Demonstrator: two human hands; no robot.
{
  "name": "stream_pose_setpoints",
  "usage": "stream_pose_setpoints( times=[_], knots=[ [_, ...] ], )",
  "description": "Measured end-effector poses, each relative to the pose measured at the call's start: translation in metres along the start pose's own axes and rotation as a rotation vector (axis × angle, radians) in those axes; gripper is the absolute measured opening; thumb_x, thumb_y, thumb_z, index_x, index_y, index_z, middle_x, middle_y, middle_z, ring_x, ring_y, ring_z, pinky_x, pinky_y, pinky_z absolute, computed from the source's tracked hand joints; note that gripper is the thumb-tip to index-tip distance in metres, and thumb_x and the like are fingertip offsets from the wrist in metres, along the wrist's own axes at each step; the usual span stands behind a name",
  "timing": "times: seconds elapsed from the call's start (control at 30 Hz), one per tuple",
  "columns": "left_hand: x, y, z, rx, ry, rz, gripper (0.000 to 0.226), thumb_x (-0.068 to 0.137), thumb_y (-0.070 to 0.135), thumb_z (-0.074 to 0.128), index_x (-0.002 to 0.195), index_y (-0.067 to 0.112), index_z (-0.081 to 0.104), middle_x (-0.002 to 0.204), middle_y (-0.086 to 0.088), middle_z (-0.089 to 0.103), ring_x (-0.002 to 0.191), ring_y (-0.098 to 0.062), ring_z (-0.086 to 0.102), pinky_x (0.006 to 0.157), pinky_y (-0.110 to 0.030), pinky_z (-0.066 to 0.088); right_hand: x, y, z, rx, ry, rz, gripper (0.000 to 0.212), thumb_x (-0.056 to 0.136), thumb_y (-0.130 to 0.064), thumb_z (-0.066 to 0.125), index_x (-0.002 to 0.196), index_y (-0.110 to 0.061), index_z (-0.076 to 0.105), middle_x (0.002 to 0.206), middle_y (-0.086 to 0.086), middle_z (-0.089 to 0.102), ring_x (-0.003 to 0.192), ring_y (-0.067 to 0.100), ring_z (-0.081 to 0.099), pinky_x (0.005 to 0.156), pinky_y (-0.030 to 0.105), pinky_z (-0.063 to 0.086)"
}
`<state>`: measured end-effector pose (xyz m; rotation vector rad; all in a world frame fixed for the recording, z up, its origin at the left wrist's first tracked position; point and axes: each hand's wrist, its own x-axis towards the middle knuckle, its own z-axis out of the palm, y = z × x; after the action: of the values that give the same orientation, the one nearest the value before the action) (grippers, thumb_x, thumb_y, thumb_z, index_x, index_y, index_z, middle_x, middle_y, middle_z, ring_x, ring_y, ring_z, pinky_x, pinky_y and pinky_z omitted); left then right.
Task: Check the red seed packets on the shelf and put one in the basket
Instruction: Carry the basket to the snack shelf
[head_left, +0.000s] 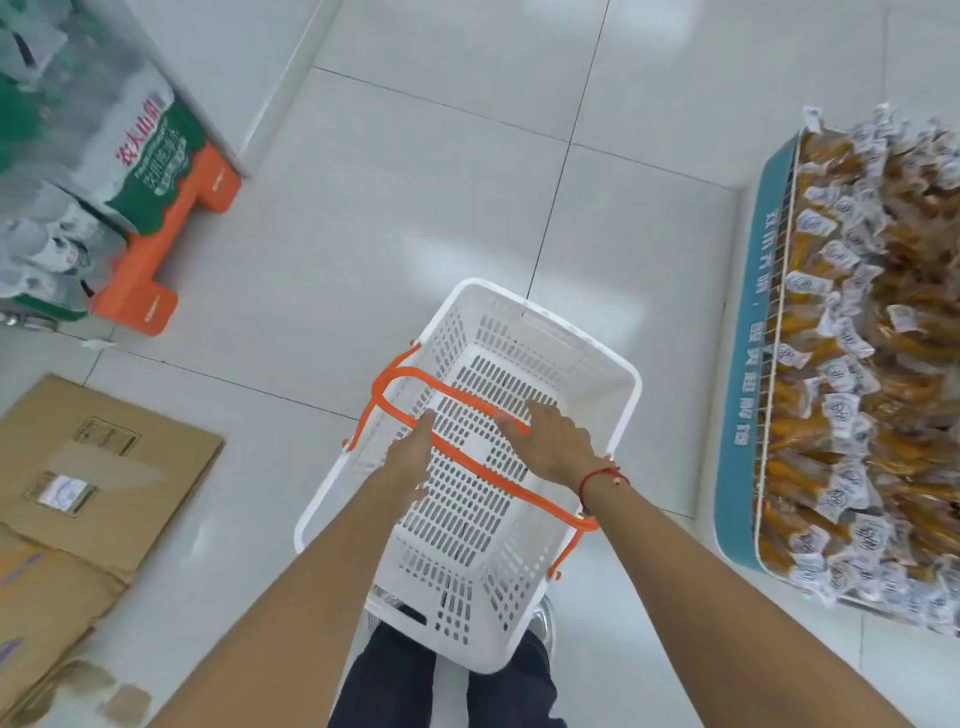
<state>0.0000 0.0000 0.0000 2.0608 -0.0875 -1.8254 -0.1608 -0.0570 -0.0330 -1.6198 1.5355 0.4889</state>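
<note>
Basket (618, 364): white plastic, slotted walls and floor, two orange handles (467, 462). It sits at centre frame, just ahead of the person's legs, long axis running from 6 toward 12 o'clock. I see nothing inside it. I cannot tell whether it rests on the floor or is held up.

Red seed packets: none in view. No shelf carrying them appears either, so I judge the checking step not yet begun.

Left hand (410, 457): over the basket's 9 o'clock side, fingers straight and together, tips at one orange handle. It carries nothing. I read this as a reach for the handle.

Right hand (556, 441): at the basket's 3 o'clock side, palm down, fingers spread and laid over the other orange handle. Whether they curl under it I cannot tell. A red string bracelet (602, 475) circles the wrist.

Both handles lie folded across the basket's mouth. My judgement is that they need gathering together so one hand can carry the basket and the other is free for the packets.

Snack bin (748, 322): at 3 o'clock, teal-fronted wire bin heaped with yellow packets.

Bottled water (98, 140): at 10 o'clock, wrapped packs on an orange pallet (171, 244).

Cardboard (104, 467): at 8 o'clock, flattened on the tiles.
</note>
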Motion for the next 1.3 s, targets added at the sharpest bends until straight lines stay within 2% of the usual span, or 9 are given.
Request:
stream_pose_setpoints(
  times=[0.13,0.23,0.3,0.4,0.47,0.6,0.73,0.93,1.3],
  knots=[
    [0.029,-0.005,0.009,-0.046,-0.046,0.012,0.057,0.102,0.044,0.035,0.148,0.01,0.033,0.153,-0.01,0.034,0.139,-0.029,0.034,0.114,-0.044,0.029,0.016,0.008,0.011,0.099,-0.125,0.074,0.094,0.082,-0.082,0.014,0.154,-0.022,0.012,0.16,0.005,0.016,0.145,0.034,0.02,0.117,0.058,0.005],
    [0.036,-0.009,0.013,-0.055,-0.078,-0.007,0.056,0.104,0.039,0.034,0.15,0.009,0.028,0.156,-0.009,0.029,0.141,-0.027,0.032,0.114,-0.042,0.028,0.016,0.009,0.015,0.22,-0.155,0.005,0.11,0.065,-0.095,0.024,0.143,-0.019,0.036,0.145,0.0,0.043,0.128,0.028,0.045,0.108,0.049,0.033],
    [0.034,-0.008,0.017,-0.044,-0.095,0.009,0.055,0.104,0.04,0.032,0.15,0.01,0.027,0.156,-0.007,0.027,0.141,-0.026,0.03,0.114,-0.042,0.026,0.009,0.008,0.01,0.221,-0.299,-0.072,0.086,0.076,-0.081,0.046,0.133,-0.018,0.046,0.125,-0.004,0.052,0.113,0.02,0.053,0.097,0.035,0.04],
    [0.034,-0.002,0.029,-0.058,-0.11,0.017,0.055,0.105,0.039,0.027,0.149,0.006,0.028,0.154,-0.007,0.031,0.142,-0.022,0.029,0.116,-0.04,0.021,0.0,0.009,0.006,0.101,-0.451,-0.155,0.05,0.081,-0.04,0.073,0.122,-0.016,0.058,0.109,0.002,0.068,0.101,0.019,0.064,0.096,0.033,0.048],
    [0.033,-0.001,0.037,-0.121,-0.14,0.028,0.05,0.106,0.032,0.027,0.146,0.002,0.032,0.146,-0.005,0.044,0.139,-0.02,0.036,0.116,-0.04,0.018,-0.002,0.009,0.005,0.113,-0.441,-0.162,0.025,0.088,-0.017,0.066,0.113,-0.012,0.062,0.104,0.007,0.071,0.093,0.018,0.067,0.097,0.033,0.049],
    [0.018,-0.007,0.04,-0.186,-0.108,0.081,0.041,0.104,0.03,0.04,0.131,0.002,0.052,0.123,-0.007,0.065,0.102,-0.015,0.062,0.104,-0.032,0.035,-0.017,0.009,-0.006,0.157,-0.509,-0.178,0.015,0.099,-0.021,0.049,0.104,-0.015,0.062,0.098,0.004,0.073,0.073,0.005,0.066,0.087,0.023,0.047],
    [-0.025,0.005,0.031,-0.153,-0.082,0.108,0.037,0.099,0.032,0.051,0.115,0.001,0.065,0.109,-0.003,0.07,0.1,-0.017,0.063,0.102,-0.034,0.042,-0.051,-0.005,-0.034,0.139,-0.585,-0.172,0.014,0.095,-0.025,0.057,0.099,-0.013,0.063,0.091,-0.001,0.068,0.079,0.007,0.065,0.078,0.021,0.053],
    [-0.144,0.034,0.03,-0.1,-0.078,0.147,0.032,0.095,0.03,0.059,0.112,0.004,0.065,0.1,-0.002,0.072,0.084,-0.012,0.066,0.064,-0.024,0.05,-0.145,-0.025,-0.085,0.072,-0.555,-0.2,0.025,0.091,-0.025,0.062,0.109,-0.008,0.066,0.111,0.009,0.07,0.103,0.021,0.066,0.092,0.032,0.054],
    [-0.368,0.051,0.025,0.082,-0.085,0.334,0.014,0.097,0.022,0.057,0.101,0.009,0.06,0.085,0.0,0.067,0.071,-0.009,0.062,0.063,-0.02,0.051,-0.346,-0.05,-0.149,0.296,-0.348,-0.253,0.025,0.086,-0.021,0.07,0.104,-0.004,0.068,0.106,0.012,0.072,0.09,0.016,0.067,0.074,0.018,0.055]
  ],
)
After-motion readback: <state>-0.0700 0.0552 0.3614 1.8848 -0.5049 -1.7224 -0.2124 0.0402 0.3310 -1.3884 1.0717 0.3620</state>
